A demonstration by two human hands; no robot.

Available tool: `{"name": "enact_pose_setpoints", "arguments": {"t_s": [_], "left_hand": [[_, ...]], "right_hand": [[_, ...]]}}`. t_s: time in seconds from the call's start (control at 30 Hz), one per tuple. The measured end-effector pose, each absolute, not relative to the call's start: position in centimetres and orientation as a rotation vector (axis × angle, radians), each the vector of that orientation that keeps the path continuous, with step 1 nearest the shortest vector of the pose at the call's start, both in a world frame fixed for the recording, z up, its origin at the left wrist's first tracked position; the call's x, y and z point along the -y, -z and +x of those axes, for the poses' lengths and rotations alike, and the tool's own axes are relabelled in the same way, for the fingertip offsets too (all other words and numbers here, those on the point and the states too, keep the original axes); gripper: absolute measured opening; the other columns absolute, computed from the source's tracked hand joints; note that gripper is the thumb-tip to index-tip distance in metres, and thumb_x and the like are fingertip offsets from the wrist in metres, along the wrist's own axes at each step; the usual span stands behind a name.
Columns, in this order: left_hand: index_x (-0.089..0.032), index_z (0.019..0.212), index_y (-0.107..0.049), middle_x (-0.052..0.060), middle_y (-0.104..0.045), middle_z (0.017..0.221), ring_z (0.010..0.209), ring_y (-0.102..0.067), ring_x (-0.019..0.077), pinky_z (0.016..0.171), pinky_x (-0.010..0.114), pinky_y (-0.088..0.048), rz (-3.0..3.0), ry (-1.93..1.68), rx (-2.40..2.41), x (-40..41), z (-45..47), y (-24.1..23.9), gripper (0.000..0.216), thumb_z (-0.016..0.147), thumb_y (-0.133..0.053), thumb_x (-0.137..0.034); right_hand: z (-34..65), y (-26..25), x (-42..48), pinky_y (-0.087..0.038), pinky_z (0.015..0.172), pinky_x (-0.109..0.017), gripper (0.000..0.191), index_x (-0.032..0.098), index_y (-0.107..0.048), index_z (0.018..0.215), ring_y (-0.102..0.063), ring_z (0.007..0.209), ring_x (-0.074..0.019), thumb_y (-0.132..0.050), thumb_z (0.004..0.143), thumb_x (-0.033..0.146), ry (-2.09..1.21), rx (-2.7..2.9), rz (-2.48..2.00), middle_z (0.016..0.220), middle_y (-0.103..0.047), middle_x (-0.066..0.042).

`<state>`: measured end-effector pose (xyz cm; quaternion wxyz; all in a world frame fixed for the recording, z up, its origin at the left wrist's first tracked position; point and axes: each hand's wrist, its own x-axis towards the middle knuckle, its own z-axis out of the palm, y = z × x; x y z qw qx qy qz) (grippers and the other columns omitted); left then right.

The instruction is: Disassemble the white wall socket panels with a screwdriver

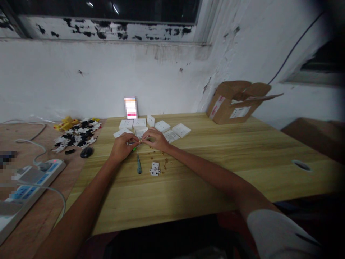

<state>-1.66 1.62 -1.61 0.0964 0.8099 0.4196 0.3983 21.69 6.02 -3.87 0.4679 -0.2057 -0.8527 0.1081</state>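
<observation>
My left hand (122, 146) and my right hand (157, 139) meet over the table, fingertips pinched together around something small that I cannot make out. A bit of green shows just under the left fingers. Below them a screwdriver (139, 166) with a grey-green handle lies on the wood. To its right is a white socket insert (155, 169) with dark slots. Small brass-coloured pieces (166, 163) are scattered beside the insert and under my right hand. Behind both hands stand or lie several white socket panels (162, 126), some partly hidden by the fingers.
A lit phone (130, 108) leans on the wall. At the back right sits an open cardboard box (231, 102). On the left are a black mouse (86, 152), black-and-white parts (78, 135), yellow pieces (66, 123) and a power strip (35, 190) with cables. The wooden table (215, 144) has a cable hole.
</observation>
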Motion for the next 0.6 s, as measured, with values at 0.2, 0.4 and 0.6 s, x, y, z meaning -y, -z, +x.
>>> {"name": "enact_pose_setpoints", "arguments": {"t_s": [0.2,0.4,0.6], "left_hand": [[-0.023,0.092,-0.076,0.004,-0.075,0.089,0.082,-0.064,0.0203,0.076,0.032,-0.051,2.384,-1.178,-1.269,-1.45,-1.57,1.42,0.014,0.089,-0.072,-0.036],[-0.022,0.092,-0.076,0.004,-0.074,0.090,0.082,-0.063,0.0201,0.077,0.032,-0.049,2.382,-1.179,-1.289,-1.47,-1.58,1.39,0.018,0.089,-0.072,-0.039],[-0.023,0.093,-0.076,0.005,-0.075,0.092,0.084,-0.064,0.0203,0.078,0.032,-0.050,2.372,-1.195,-1.267,-1.67,-1.56,1.70,0.020,0.090,-0.072,-0.041]], "right_hand": [[21.71,3.81,-5.97,-0.053,0.089,-0.040,0.006,0.025,-0.069,0.094,-0.066,0.091,-0.0189,-0.075,0.093,0.026,-0.274,2.103,-0.525,0.094,-0.074,-0.002],[21.45,4.23,-6.29,-0.052,0.085,-0.039,0.007,0.023,-0.071,0.094,-0.065,0.089,-0.0202,-0.076,0.092,0.028,-0.257,2.064,-0.476,0.091,-0.073,-0.003],[21.59,4.39,-6.42,-0.052,0.087,-0.040,0.006,0.025,-0.071,0.096,-0.065,0.091,-0.0201,-0.075,0.092,0.025,-0.267,2.075,-0.484,0.092,-0.073,-0.002]]}}
